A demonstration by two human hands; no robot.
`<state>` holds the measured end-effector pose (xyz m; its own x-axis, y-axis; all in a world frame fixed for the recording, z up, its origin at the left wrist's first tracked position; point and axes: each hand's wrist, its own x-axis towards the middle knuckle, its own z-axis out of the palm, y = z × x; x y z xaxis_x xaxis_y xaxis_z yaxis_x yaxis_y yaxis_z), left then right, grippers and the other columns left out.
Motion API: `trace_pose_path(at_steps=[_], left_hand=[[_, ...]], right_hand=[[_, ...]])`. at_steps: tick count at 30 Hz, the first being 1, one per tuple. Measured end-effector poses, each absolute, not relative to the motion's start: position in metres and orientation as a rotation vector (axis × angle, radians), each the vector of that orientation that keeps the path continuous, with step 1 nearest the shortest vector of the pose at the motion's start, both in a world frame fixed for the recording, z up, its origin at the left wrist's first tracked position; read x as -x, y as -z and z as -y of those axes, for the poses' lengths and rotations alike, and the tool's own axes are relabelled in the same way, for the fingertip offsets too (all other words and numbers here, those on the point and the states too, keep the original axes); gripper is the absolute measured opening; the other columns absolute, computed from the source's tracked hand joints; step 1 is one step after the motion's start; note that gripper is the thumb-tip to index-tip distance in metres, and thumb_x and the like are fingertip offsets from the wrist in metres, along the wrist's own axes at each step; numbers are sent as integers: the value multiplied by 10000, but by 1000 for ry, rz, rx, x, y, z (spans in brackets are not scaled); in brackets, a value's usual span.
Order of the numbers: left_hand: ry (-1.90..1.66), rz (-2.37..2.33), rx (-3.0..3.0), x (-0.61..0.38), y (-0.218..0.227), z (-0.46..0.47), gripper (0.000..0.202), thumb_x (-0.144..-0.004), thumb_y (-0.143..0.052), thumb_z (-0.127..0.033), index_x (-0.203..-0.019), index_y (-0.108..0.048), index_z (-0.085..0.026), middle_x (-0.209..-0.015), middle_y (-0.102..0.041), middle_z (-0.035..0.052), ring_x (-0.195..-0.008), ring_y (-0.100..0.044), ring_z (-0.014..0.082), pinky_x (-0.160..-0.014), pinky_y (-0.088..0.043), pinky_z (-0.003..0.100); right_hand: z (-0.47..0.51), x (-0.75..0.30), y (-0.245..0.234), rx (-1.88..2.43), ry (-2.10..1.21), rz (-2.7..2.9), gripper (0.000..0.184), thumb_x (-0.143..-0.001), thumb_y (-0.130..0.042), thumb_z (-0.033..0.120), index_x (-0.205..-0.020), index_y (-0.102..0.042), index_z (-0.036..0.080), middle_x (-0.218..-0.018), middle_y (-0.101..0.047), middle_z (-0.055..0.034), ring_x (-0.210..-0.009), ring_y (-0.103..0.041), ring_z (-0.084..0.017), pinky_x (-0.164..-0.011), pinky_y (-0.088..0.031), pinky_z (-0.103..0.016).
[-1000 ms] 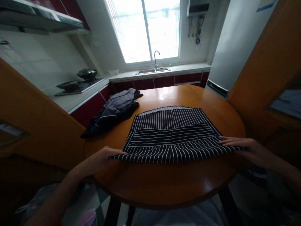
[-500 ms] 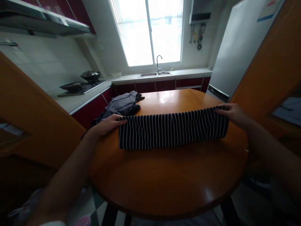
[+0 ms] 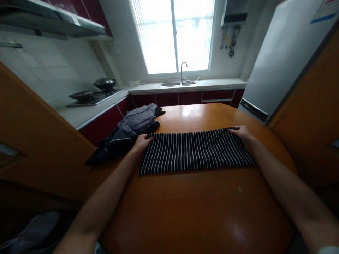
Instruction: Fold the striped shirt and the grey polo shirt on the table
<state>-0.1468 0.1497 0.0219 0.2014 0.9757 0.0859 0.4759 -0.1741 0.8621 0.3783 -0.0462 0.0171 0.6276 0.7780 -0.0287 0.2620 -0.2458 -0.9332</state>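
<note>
One striped cloth (image 3: 193,151), black with thin white lines, lies across the middle of the brown worktop (image 3: 196,208), wider from side to side than it is deep. Take it as the clock's centre, with twelve pointing away from the wearer. Its near edge, at six, rests fairly straight on the wood; whether the far edge touches down or is slightly raised cannot be told.

The left hand (image 3: 143,142) is at ten o'clock, its grip pinched on that far corner. The right hand (image 3: 242,132) is at two, its grip clamped on the opposite corner. Soft ripples run through the cloth near the right hand.

An uneven pull could skew the cloth or deepen those ripples, and a loose pinch could let a corner drop and fold under. The right forearm (image 3: 280,176) passes close by the four o'clock corner and might drag it. Just beyond the left hand, also towards ten, a loose grey and black pile of clothes (image 3: 135,121) lies close enough that a sideways move could snag it.

Farther off, two pans (image 3: 104,83) are at ten, a sink (image 3: 181,85) and bright window (image 3: 153,38) near twelve, and a fridge (image 3: 280,56) between one and two.
</note>
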Motion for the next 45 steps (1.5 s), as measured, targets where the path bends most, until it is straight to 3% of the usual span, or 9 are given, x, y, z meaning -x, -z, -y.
trace_pose_path(at_steps=[6, 10, 13, 16, 20, 26, 37, 41, 45], left_hand=[[-806, -1504, -1952, 144, -21, -148, 338, -721, -754, -460, -794, -738, -129, -823, -749, 90, -869, -688, 300, -739, -513, 310], [-749, -1656, -2119, 143, -31, -134, 392, -825, -685, -379, -1095, -718, -97, -1108, -711, 192, -1110, -636, 366, -963, -481, 409], [-646, -1678, -2525, 115, -38, -102, 536, -926, -573, -351, -1385, -547, -74, -1375, -567, 244, -1309, -511, 380, -1091, -400, 460], [-528, -1142, -2862, 58, -35, -63, 504, -1016, -424, -323, -1475, -452, -118, -1509, -471, 183, -1411, -423, 296, -1186, -305, 419], [-257, -911, -2863, -8, -18, -40, 546, -1053, -305, -348, -1555, -336, -134, -1627, -295, 166, -1511, -256, 308, -1213, -224, 550], [-230, -1177, -2822, 21, -2, -64, 600, -1045, -286, -508, -1576, -334, -233, -1649, -264, 97, -1523, -218, 335, -1222, -151, 588], [-311, -1656, -2561, 126, -15, -97, 597, -1038, -282, -459, -1542, -399, -161, -1635, -267, 162, -1516, -211, 388, -1181, -184, 665], [-503, -1357, -2827, 94, -29, -65, 573, -1051, -284, -421, -1521, -425, -126, -1611, -334, 157, -1520, -235, 326, -1225, -186, 562], [-381, -1012, -2906, 61, -21, -35, 578, -1060, -281, -454, -1554, -375, -169, -1634, -299, 109, -1528, -222, 291, -1234, -193, 530]], right_hand=[[39, -385, -1, 1982, -411, 1001, 214, -764, -765, 343, -841, -729, 146, -818, -755, -115, -771, -705, -263, -743, -597, -396], [41, -371, -11, 2227, -11, 1115, 422, -860, -641, 390, -1142, -708, 84, -1113, -718, -217, -1032, -672, -340, -946, -520, -473], [41, -327, -22, 2155, 199, 1319, 551, -952, -474, 420, -1352, -593, 60, -1344, -602, -255, -1271, -545, -380, -1086, -408, -520], [36, -255, -22, 1924, 115, 1692, 543, -993, -379, 388, -1430, -531, 104, -1493, -505, -200, -1411, -421, -333, -1179, -310, -487], [24, -180, -4, 1922, -104, 2039, 585, -1011, -346, 385, -1535, -393, 128, -1646, -276, -179, -1525, -219, -339, -1201, -203, -594], [29, -230, 10, 2166, -230, 1982, 704, -1013, -286, 582, -1591, -293, 180, -1679, -181, -150, -1551, -123, -323, -1207, -101, -631], [73, -357, 11, 2470, -71, 1295, 707, -1013, -253, 557, -1537, -401, 106, -1640, -262, -221, -1532, -190, -360, -1188, -127, -665], [70, -298, -4, 2240, 154, 1502, 654, -1032, -239, 498, -1526, -413, 107, -1649, -260, -190, -1545, -160, -322, -1210, -105, -623], [60, -234, -3, 1940, 33, 1955, 612, -1035, -278, 499, -1531, -419, 170, -1650, -286, -136, -1544, -179, -290, -1224, -136, -572]])
